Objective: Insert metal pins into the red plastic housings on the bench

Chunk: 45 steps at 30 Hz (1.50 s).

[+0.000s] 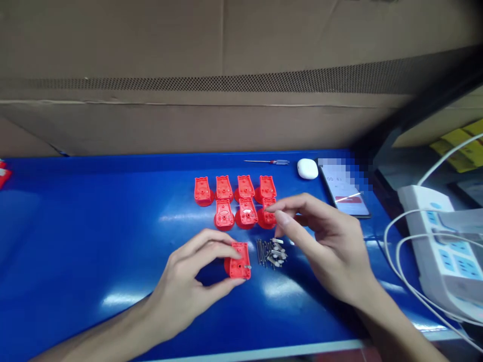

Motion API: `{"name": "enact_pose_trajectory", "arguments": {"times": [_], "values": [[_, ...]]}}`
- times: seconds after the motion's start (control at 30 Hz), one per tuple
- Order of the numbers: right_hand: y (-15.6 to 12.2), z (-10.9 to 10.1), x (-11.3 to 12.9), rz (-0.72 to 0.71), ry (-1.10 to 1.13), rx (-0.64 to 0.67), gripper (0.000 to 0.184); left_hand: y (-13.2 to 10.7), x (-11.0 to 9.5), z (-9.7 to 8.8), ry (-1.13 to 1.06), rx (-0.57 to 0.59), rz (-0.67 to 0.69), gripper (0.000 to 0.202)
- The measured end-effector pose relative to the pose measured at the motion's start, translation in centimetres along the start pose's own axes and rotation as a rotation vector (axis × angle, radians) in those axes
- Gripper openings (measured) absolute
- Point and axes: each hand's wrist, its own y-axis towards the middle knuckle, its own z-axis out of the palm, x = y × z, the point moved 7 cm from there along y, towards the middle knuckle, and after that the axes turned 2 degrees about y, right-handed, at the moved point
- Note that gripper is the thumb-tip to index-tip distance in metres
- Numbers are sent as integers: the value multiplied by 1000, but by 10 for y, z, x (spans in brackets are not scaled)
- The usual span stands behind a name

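My left hand (204,274) grips a red plastic housing (238,251) by its sides, with the hollow side facing up. A small metal part (247,267) lies across the housing's right edge. To the right of it, my right hand (320,234) hovers with thumb and index finger drawn together; whatever they pinch, if anything, cannot be made out. Below those fingertips are a heap of small white-and-metal parts (277,254) and several thin metal pins (261,252). Similar red housings (224,215) stand in two rows behind, the nearest right one (268,217) partly covered by my right fingers.
At the back of the blue table (94,241) lies a screwdriver (278,162), with a white rounded case (307,169) and a phone (345,193) to its right. A power strip (445,251) with white cables occupies the right side. A cardboard wall (188,128) stands behind.
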Motion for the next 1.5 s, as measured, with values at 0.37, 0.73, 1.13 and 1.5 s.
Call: {"name": "enact_pose_trajectory", "arguments": {"times": [0.37,0.73,1.13,1.5], "values": [[0,-1,1,1,8,-8,13,-3,-7,-3,84,-12,26,28],[1,-1,1,-4,26,-7,13,-3,-4,1,64,32,51,29],[-1,0,1,18,39,11,13,-2,-4,0,35,-5,89,25],[-1,1,1,13,30,13,14,-2,-2,0,20,-10,74,29]]}}
